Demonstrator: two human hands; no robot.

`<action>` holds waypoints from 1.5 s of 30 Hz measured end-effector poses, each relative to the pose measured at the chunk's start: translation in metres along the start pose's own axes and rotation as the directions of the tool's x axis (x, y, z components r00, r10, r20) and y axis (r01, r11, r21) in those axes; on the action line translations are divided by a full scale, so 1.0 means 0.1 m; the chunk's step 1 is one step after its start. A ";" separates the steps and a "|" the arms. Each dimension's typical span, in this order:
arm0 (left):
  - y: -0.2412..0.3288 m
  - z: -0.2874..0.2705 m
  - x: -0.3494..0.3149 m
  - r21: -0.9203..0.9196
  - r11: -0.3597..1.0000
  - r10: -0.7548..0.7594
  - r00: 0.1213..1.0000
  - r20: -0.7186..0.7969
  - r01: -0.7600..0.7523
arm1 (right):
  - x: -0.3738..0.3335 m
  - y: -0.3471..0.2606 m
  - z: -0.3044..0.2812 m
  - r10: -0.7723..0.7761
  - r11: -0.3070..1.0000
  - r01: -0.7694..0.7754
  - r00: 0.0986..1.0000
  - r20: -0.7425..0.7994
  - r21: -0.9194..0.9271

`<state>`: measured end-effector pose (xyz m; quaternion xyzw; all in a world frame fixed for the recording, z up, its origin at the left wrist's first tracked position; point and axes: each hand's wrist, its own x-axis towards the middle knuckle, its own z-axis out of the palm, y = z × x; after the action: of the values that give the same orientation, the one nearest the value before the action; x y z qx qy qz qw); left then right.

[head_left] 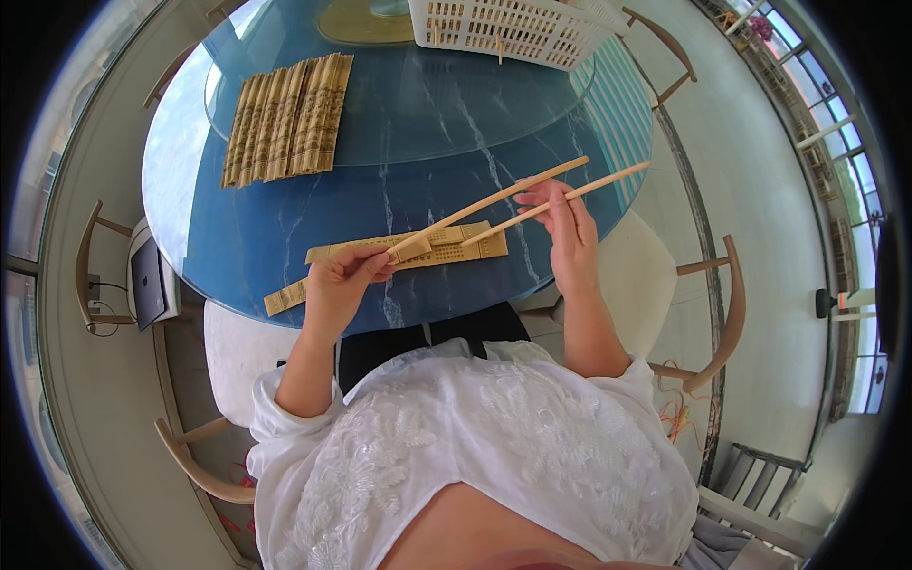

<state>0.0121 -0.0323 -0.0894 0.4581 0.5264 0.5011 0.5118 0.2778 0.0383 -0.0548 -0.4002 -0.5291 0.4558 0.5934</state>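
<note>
Between the thumb and fingers of my left hand is the lower end of a pale wooden chopstick, slanting up to the right. A small gold paper edge shows beside that end; I cannot tell whether it is held too. My right hand pinches a second wooden chopstick near its middle, its lower tip over the paper. Below both, flat gold printed paper sleeves lie overlapping on the blue table, and another sleeve end sticks out beside my left wrist.
A row of gold paper sleeves lies at the far left of the round blue marble-look table. At the far edge stands a white plastic basket. Wooden-armed chairs surround the table; a dark laptop rests on the left one.
</note>
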 end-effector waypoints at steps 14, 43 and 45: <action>0.34 0.14 -0.14 0.048 0.998 0.024 0.994 0.105 -0.030 | -0.25 -0.09 0.19 -0.114 0.266 0.786 0.601 0.791 -0.558; 0.16 -0.04 -0.06 -0.230 0.970 0.030 0.901 0.433 0.078 | -0.18 -0.16 -0.05 -0.128 0.596 0.692 0.583 0.802 -0.408; 0.17 -0.02 -0.06 -0.259 0.959 0.009 0.902 0.432 0.114 | -0.17 -0.14 -0.07 -0.141 0.603 0.691 0.583 0.800 -0.397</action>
<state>0.0101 -0.0369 -0.0720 0.4662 0.3377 0.4429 0.6873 0.2855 0.0182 -0.0468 -0.2330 -0.9223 0.1765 0.2528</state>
